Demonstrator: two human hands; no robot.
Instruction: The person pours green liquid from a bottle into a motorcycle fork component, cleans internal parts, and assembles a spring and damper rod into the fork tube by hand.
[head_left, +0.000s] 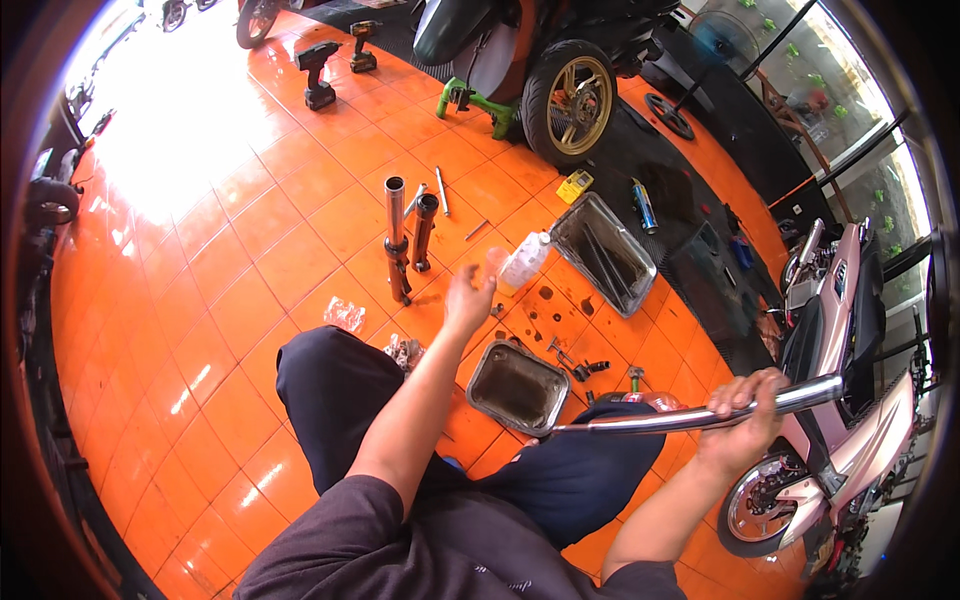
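Observation:
My right hand (pixel 745 418) grips a shiny chrome fork tube (pixel 812 393), tilted across my right thigh. A thinner rod section runs from it leftward toward the near grimy metal tray (pixel 477 404). My left hand (pixel 468 300) reaches forward over the floor, fingers apart, close to a clear plastic cup (pixel 497 260); whether they touch is unclear. Just beside the cup is a translucent plastic bottle (pixel 527 264). Two fork legs stand upright ahead of my left hand: a taller chrome-topped one (pixel 395 215) and a shorter dark one (pixel 424 235).
A larger oily tray (pixel 640 292) lies farther right, near a yellow box (pixel 575 186) and a blue spray can (pixel 643 207). Small dark parts (pixel 588 370) and oil spots dot the orange tiles. Two cordless drills (pixel 317 75) stand far off. A pink motorcycle (pixel 815 370) borders the right.

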